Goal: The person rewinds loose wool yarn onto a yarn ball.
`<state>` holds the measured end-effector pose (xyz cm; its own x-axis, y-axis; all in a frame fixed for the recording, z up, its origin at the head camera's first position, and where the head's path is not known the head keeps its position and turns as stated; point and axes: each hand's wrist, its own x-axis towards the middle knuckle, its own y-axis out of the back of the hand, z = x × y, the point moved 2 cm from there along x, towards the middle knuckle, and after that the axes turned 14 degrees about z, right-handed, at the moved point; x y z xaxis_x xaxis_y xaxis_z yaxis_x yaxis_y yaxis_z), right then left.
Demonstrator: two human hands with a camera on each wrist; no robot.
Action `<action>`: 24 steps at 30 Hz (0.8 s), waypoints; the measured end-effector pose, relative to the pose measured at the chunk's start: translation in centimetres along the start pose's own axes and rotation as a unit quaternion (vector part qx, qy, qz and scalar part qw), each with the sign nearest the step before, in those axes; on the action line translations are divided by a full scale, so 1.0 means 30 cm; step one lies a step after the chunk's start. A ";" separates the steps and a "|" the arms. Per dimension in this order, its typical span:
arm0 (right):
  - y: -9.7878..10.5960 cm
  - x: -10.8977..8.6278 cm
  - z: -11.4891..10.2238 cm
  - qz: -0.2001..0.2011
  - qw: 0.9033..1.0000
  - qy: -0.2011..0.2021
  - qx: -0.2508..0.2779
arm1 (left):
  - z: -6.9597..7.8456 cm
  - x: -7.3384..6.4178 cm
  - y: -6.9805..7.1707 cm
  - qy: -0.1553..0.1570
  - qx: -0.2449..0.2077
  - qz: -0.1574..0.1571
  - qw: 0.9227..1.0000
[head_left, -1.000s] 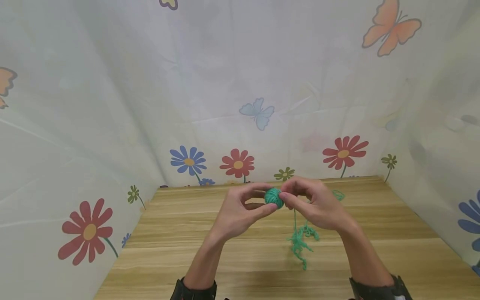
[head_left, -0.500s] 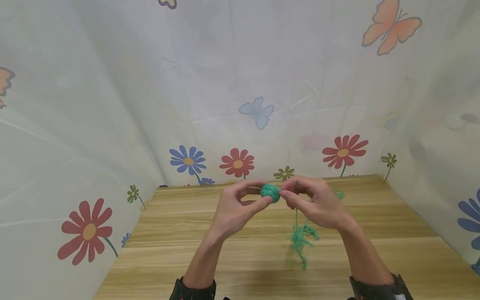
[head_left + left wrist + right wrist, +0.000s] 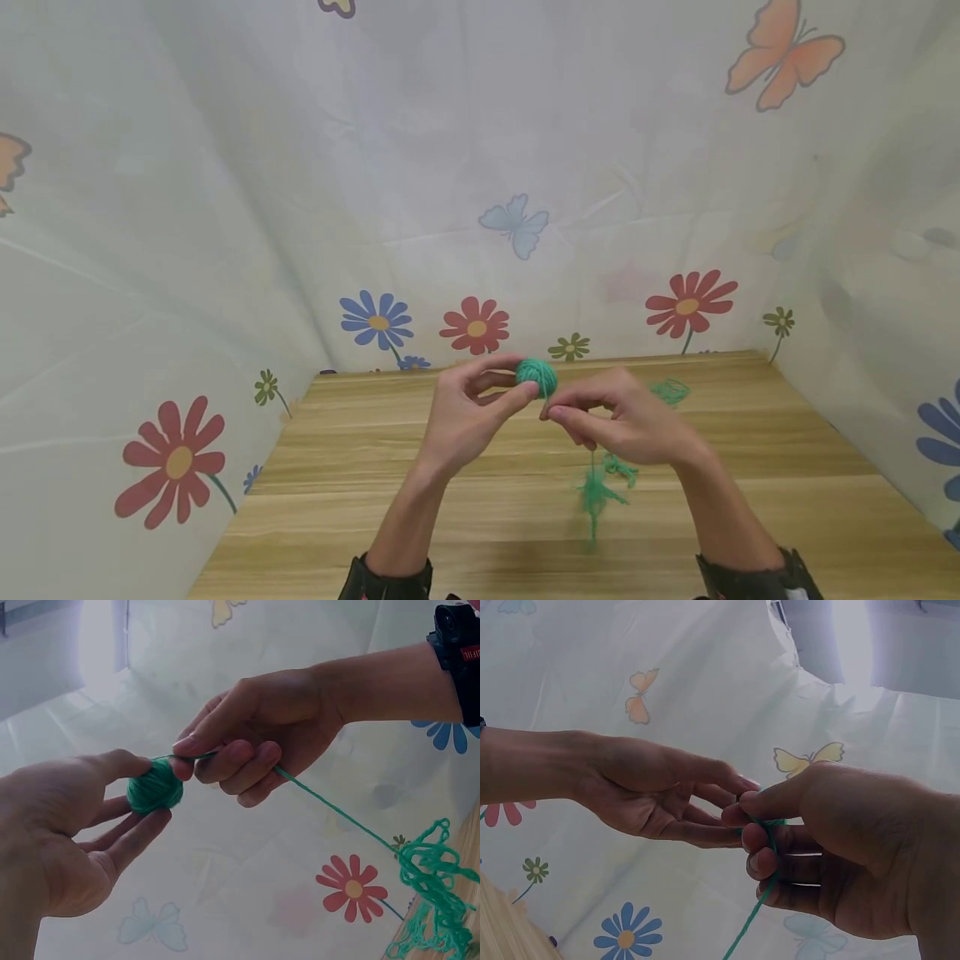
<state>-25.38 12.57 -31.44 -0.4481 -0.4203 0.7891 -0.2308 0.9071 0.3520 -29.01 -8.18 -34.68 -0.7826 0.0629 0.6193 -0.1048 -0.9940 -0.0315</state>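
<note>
A small green yarn ball (image 3: 537, 377) is pinched between the thumb and fingers of my left hand (image 3: 467, 421), raised over the table. Just to its right, my right hand (image 3: 626, 419) pinches the strand of yarn (image 3: 330, 804) between thumb and forefinger, close to the ball. The strand passes through the curled fingers of that hand and runs down to a loose tangle of yarn (image 3: 435, 889). In the right wrist view the ball is mostly hidden behind the fingers of both hands.
The wooden table (image 3: 360, 500) lies below both hands. A loose loop of green yarn (image 3: 670, 391) rests toward its back right. Around the table hangs a pale curtain (image 3: 420, 167) printed with flowers and butterflies.
The right hand has dropped slightly and turned, drawing the strand down beside the ball. The left hand has shifted the ball a little up and left. The hanging yarn tangle has swung and blurs.
</note>
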 end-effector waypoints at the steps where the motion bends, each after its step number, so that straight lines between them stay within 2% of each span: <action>1: -0.002 0.001 -0.001 -0.007 1.000 0.000 -0.001 | 0.001 -0.001 0.000 0.000 -0.009 -0.005 1.000; 9: 0.006 -0.028 0.079 -0.032 0.999 -0.008 -0.020 | 0.014 -0.008 -0.002 -0.016 -0.063 -0.058 0.996; 15: 0.027 -0.052 0.123 -0.016 0.996 -0.064 -0.066 | 0.022 -0.013 -0.014 -0.038 -0.092 -0.115 0.988; 20: 0.042 -0.056 0.117 0.012 0.990 -0.121 -0.074 | 0.029 -0.016 -0.024 -0.040 -0.072 -0.138 0.987; 24: 0.046 -0.052 0.111 0.031 0.986 -0.145 -0.072 | 0.066 -0.022 -0.029 -0.043 -0.047 -0.148 0.987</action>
<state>-27.89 14.42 -33.87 -0.6904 -0.3336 0.6419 -0.0796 0.9170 0.3910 -27.18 -7.52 -33.50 -0.6550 0.3377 0.6760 -0.3815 -0.9200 0.0900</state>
